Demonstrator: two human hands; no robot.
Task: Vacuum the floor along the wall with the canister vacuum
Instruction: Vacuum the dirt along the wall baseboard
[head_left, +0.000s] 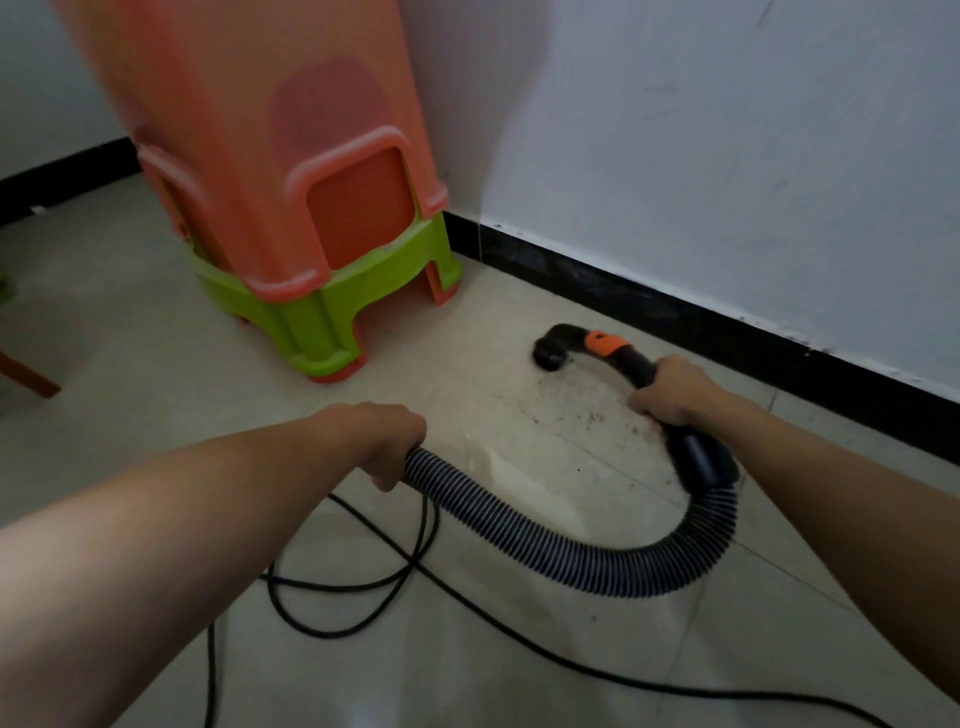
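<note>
My right hand (670, 389) grips the black curved handle of the vacuum wand, just behind its orange collar (605, 343). The black nozzle (550, 356) points down onto the pale tiled floor near the black baseboard (727, 332). Dark dust specks (587, 410) lie on the tiles between nozzle and hand. My left hand (387, 441) is closed around the ribbed grey-black hose (545, 545), which loops from it round to the handle. The canister itself is out of view.
A stack of orange and green plastic stools (291, 234) stands in the corner, left of the nozzle. A black power cord (363, 587) lies in loops on the floor near me. A brown furniture leg (26, 376) shows at the left edge.
</note>
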